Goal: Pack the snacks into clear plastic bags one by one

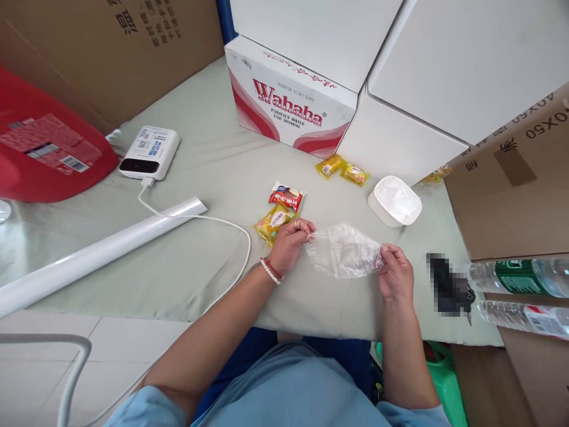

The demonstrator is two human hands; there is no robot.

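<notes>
Clear plastic bag [344,251] stretched between left hand [288,243] and right hand [395,273].

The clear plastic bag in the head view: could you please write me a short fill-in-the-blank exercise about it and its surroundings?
1. The left hand and right hand hold a clear plastic ____ between them.
2. The red-and-white carton reads ____.
3. A white cable plugs into the ____ bank.
4. The left wrist wears a beaded ____.

Missing words: bag; Wahaha; power; bracelet
</notes>
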